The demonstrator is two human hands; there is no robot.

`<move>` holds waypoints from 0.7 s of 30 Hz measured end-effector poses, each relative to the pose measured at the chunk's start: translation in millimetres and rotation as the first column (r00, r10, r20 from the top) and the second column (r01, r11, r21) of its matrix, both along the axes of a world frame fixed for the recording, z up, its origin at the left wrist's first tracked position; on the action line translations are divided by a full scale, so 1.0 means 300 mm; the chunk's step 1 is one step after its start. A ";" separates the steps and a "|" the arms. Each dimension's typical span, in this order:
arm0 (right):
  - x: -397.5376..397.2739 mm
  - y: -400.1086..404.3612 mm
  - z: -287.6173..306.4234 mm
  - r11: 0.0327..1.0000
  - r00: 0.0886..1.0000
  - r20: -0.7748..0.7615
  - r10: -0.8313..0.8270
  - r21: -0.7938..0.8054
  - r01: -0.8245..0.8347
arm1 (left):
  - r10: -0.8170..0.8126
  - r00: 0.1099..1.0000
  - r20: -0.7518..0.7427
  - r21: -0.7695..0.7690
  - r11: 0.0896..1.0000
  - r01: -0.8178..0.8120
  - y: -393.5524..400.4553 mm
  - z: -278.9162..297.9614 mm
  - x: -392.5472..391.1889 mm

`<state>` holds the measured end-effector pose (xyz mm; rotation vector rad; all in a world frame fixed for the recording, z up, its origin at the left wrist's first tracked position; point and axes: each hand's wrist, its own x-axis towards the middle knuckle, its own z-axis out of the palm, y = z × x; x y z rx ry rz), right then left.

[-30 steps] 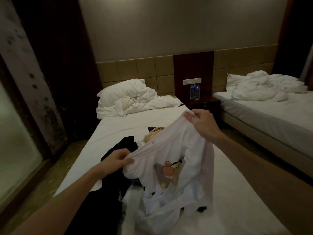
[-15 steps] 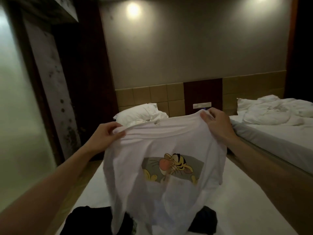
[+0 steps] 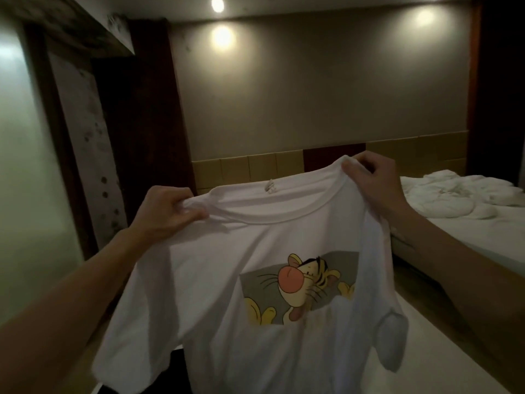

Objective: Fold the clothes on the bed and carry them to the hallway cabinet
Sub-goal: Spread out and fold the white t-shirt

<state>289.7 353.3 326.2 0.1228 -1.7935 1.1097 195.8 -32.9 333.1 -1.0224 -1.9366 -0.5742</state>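
A white T-shirt (image 3: 216,280) with a cartoon tiger print hangs upright in front of me, spread wide and facing me. My left hand (image 3: 167,211) grips its left shoulder next to the collar. My right hand (image 3: 372,180) pinches the right shoulder, a little higher. The shirt's lower part drops out of view at the bottom. A strip of the white bed (image 3: 420,345) shows to the right of the shirt. A dark garment (image 3: 177,371) peeks out under the hem at the lower left; the other clothes on the bed are hidden behind the shirt.
A second bed (image 3: 468,237) with a crumpled white duvet (image 3: 454,197) stands at the right, across a narrow aisle. A tiled headboard wall (image 3: 255,169) runs behind. A frosted glass panel (image 3: 25,194) and dark wooden frame (image 3: 71,137) fill the left side.
Both hands have lifted the shirt off the bed and spread it out by its shoulders. The view has tilted upward, so the pillow and the clothes pile have dropped out of sight.
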 end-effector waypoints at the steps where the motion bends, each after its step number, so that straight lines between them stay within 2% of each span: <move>1: -0.009 0.011 -0.005 1.000 1.000 0.002 -0.005 -0.009 0.005 | 0.013 1.000 -0.007 -0.026 1.000 -0.013 0.011 -0.010 -0.021; 5: -0.117 0.052 -0.055 1.000 0.998 0.054 -0.026 0.009 0.026 | 0.064 0.997 0.043 -0.065 0.996 -0.061 0.064 -0.074 -0.177; 7: -0.224 0.070 -0.112 0.998 0.991 0.130 -0.042 0.046 0.037 | 0.174 0.976 0.129 -0.122 0.980 -0.159 0.091 -0.125 -0.297; 10: -0.442 0.097 -0.256 0.995 0.954 0.294 -0.060 0.098 0.032 | 0.402 0.883 0.243 -0.273 0.902 -0.336 0.131 -0.249 -0.489; 15: -0.826 0.109 -0.595 0.979 0.829 0.554 -0.074 0.201 -0.047 | 0.586 0.720 0.372 -0.481 0.785 -0.390 0.192 -0.603 -0.837; 18: -1.023 0.093 -0.827 0.977 0.762 0.641 -0.092 0.206 -0.056 | 0.622 0.607 0.494 -0.499 0.775 -0.388 0.221 -0.854 -1.005; 21: -1.172 0.077 -1.057 0.980 0.695 0.711 -0.108 0.193 -0.045 | 0.575 0.532 0.621 -0.444 0.818 -0.366 0.233 -1.116 -1.129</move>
